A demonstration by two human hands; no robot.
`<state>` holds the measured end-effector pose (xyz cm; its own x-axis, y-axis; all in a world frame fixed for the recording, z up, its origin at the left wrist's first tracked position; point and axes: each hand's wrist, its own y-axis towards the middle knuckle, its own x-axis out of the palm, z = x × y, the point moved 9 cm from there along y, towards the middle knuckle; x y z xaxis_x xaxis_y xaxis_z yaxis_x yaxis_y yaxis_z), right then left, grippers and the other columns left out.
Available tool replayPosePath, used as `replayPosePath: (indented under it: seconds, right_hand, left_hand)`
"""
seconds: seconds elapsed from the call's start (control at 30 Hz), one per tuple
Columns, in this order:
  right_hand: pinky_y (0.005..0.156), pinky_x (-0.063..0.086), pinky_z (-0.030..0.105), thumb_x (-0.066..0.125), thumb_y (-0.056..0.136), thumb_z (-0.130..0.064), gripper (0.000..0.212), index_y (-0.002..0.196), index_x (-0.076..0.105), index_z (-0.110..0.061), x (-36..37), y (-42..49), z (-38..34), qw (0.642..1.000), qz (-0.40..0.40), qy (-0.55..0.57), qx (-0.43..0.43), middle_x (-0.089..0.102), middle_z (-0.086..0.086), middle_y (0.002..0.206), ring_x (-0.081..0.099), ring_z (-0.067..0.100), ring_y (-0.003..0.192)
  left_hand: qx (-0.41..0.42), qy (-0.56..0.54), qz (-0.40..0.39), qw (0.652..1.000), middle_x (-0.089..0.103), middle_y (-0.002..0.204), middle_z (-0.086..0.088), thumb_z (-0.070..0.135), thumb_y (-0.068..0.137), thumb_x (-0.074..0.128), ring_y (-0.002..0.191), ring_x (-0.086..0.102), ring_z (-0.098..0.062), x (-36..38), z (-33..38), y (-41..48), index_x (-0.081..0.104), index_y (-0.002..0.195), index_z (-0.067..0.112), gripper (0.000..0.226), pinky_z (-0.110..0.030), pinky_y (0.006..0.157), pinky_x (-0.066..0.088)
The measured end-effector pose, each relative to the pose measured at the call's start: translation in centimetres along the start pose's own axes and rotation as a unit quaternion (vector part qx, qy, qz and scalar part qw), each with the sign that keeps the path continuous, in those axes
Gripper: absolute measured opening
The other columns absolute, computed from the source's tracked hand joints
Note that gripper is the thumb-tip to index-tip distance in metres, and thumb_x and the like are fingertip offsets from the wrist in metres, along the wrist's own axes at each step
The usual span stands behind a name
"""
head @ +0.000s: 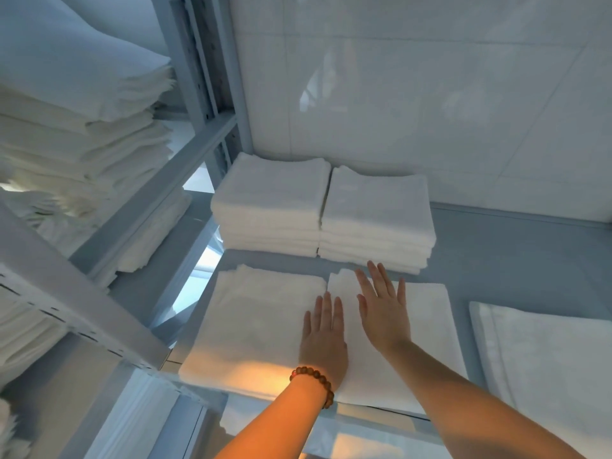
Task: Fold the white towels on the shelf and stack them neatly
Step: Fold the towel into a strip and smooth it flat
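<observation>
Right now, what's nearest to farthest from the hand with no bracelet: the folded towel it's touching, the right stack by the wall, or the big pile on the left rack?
1. The folded towel: under the right hand, touching.
2. The right stack: just beyond the fingers, by the wall.
3. The big pile: far left on the rack.

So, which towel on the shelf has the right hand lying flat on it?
The single folded towel in the front middle, under the right hand. It lies between the front left towel and the towel at the far right.
</observation>
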<state>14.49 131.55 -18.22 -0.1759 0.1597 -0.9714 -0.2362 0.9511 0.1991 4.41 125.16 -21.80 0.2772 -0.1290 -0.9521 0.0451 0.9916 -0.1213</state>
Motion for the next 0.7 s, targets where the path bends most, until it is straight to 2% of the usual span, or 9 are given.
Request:
replayPosePath:
  seconds: [0.07, 0.13, 0.2, 0.3, 0.37, 0.4, 0.47, 0.5, 0.7]
  right_hand:
    - [0.114, 0.016, 0.057, 0.046, 0.095, -0.021, 0.055, 0.146, 0.027, -0.024, 1.5, -0.9, 1.3, 0.998, -0.051, -0.005, 0.020, 0.020, 0.004, 0.156, 0.006, 0.021, 0.144]
    - [0.116, 0.000, 0.055, 0.032, 0.099, -0.028, 0.054, 0.149, 0.011, -0.029, 3.7, -1.5, 2.0, 0.992, -0.127, -0.011, 0.027, 0.003, -0.002, 0.159, -0.014, 0.017, 0.142]
    - [0.114, -0.009, 0.055, 0.025, 0.100, -0.036, 0.056, 0.150, 0.000, -0.030, 5.5, -1.8, 1.8, 0.982, -0.188, -0.023, 0.021, -0.011, -0.006, 0.158, -0.021, 0.017, 0.142]
    - [0.113, -0.010, 0.056, 0.015, 0.098, -0.041, 0.057, 0.148, -0.009, -0.030, 7.1, -2.3, 1.5, 0.973, -0.229, -0.037, 0.009, -0.019, -0.006, 0.156, -0.024, 0.018, 0.141]
    - [0.113, -0.012, 0.053, -0.006, 0.087, -0.049, 0.062, 0.147, -0.009, -0.036, 7.1, -2.8, 2.1, 0.977, -0.210, -0.026, 0.012, -0.018, -0.007, 0.156, -0.027, 0.014, 0.138]
    - [0.113, -0.013, 0.053, -0.013, 0.080, -0.052, 0.067, 0.146, -0.010, -0.039, 6.8, -3.3, 2.7, 0.980, -0.197, -0.017, 0.024, -0.019, -0.009, 0.156, -0.028, 0.012, 0.137]
    - [0.113, -0.013, 0.054, -0.016, 0.078, -0.057, 0.065, 0.142, -0.015, -0.045, 6.3, -4.5, 4.3, 0.982, -0.178, -0.013, 0.059, -0.024, -0.012, 0.153, -0.027, 0.012, 0.139]
    - [0.112, -0.013, 0.055, -0.016, 0.078, -0.060, 0.064, 0.140, -0.019, -0.046, 6.0, -5.3, 5.2, 0.982, -0.173, -0.015, 0.078, -0.027, -0.013, 0.151, -0.026, 0.012, 0.139]
    - [0.111, -0.014, 0.055, -0.011, 0.076, -0.065, 0.065, 0.138, -0.020, -0.045, 5.4, -8.8, 8.2, 0.974, -0.165, -0.026, 0.151, -0.021, -0.012, 0.152, -0.020, 0.012, 0.141]
  left_hand:
    - [0.034, 0.016, 0.023, 0.999, 0.045, 0.142, -0.011, 0.026, 0.067, 0.066, 0.130, 0.045, -0.029, 0.6, 1.1, 1.0, 0.022, 0.147, 0.008, 0.093, -0.043, 0.102, 0.036]
    - [0.061, 0.019, 0.017, 0.998, 0.044, 0.143, -0.009, 0.029, 0.080, 0.046, 0.130, 0.045, -0.027, 1.2, 2.0, 1.9, 0.047, 0.137, 0.013, 0.060, -0.044, 0.106, 0.034]
    - [0.053, 0.006, -0.022, 0.998, 0.022, 0.154, -0.007, 0.026, 0.088, 0.019, 0.142, 0.021, -0.024, 1.5, 2.4, 3.1, 0.034, 0.144, 0.013, 0.060, -0.042, 0.117, 0.014]
    - [0.069, 0.055, -0.058, 0.994, -0.016, 0.156, -0.003, 0.029, 0.088, -0.002, 0.142, -0.020, -0.019, 3.3, 2.7, 4.2, -0.005, 0.149, 0.011, 0.064, -0.036, 0.115, -0.013]
    - [0.062, 0.069, -0.057, 0.994, -0.007, 0.157, -0.005, 0.033, 0.086, -0.013, 0.144, -0.009, -0.019, 3.8, 2.2, 4.1, 0.002, 0.149, 0.008, 0.070, -0.036, 0.115, -0.005]
    - [0.050, 0.075, -0.044, 0.995, 0.009, 0.156, -0.008, 0.035, 0.088, -0.014, 0.144, 0.007, -0.020, 3.8, 1.9, 4.1, 0.019, 0.148, 0.006, 0.074, -0.037, 0.115, 0.007]
    - [0.038, 0.041, -0.026, 0.998, 0.043, 0.143, -0.010, 0.042, 0.095, 0.010, 0.132, 0.042, -0.022, 4.4, 1.5, 3.7, 0.052, 0.132, 0.006, 0.067, -0.039, 0.105, 0.032]
    - [0.039, 0.035, -0.036, 0.998, 0.049, 0.139, -0.011, 0.046, 0.092, 0.024, 0.128, 0.048, -0.023, 4.7, 1.6, 3.4, 0.056, 0.128, 0.006, 0.063, -0.040, 0.103, 0.036]
    - [0.071, 0.051, -0.064, 0.994, 0.043, 0.143, -0.016, 0.055, 0.083, 0.040, 0.136, 0.033, -0.029, 6.4, 3.6, 1.4, 0.048, 0.135, 0.003, 0.074, -0.041, 0.107, 0.012]
